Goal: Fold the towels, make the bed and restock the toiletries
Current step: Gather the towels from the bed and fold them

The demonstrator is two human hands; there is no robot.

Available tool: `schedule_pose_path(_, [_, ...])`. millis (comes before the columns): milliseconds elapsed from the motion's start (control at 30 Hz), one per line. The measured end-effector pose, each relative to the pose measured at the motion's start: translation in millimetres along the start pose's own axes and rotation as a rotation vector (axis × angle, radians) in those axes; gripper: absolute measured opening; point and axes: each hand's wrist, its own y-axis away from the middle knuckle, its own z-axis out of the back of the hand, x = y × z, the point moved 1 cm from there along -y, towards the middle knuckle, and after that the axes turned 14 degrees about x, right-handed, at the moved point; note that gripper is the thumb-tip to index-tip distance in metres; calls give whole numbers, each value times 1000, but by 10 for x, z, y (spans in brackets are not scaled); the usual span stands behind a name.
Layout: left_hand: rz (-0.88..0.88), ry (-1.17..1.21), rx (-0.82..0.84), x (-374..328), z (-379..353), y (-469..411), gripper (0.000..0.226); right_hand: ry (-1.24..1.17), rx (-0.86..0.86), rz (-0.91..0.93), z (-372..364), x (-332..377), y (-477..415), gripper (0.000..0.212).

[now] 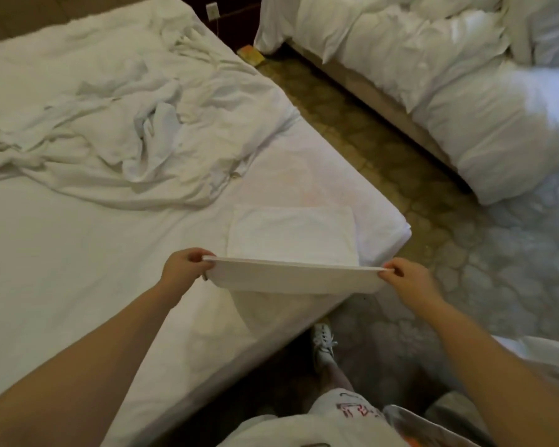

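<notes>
A white towel (294, 280) hangs stretched between my hands above the near corner of the bed (62, 269). My left hand (186, 269) pinches its left top corner, and my right hand (407, 280) pinches the right one. Just beyond it a folded white towel (291, 235) lies flat on the sheet near the bed's corner. A rumpled heap of white linen (117, 124) covers the far part of this bed.
A second bed (384, 101) with a bunched white duvet (433, 69) stands at the upper right. A patterned carpet aisle (384, 156) runs between the beds. My shoe (323, 343) stands by the bed's corner. A small orange object (250, 54) lies on the floor.
</notes>
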Motion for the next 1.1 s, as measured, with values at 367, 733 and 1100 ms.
schedule_pose_path(367, [82, 122, -203, -190, -196, -1902, 16, 55, -114, 21, 302, 372, -1822, 16])
schedule_pose_path(733, [286, -96, -358, 283, -733, -2750, 36, 125, 46, -144, -42, -126, -2926, 23])
schedule_pose_path(1100, [405, -177, -140, 455, -634, -2153, 38, -218, 114, -277, -321, -236, -2314, 37])
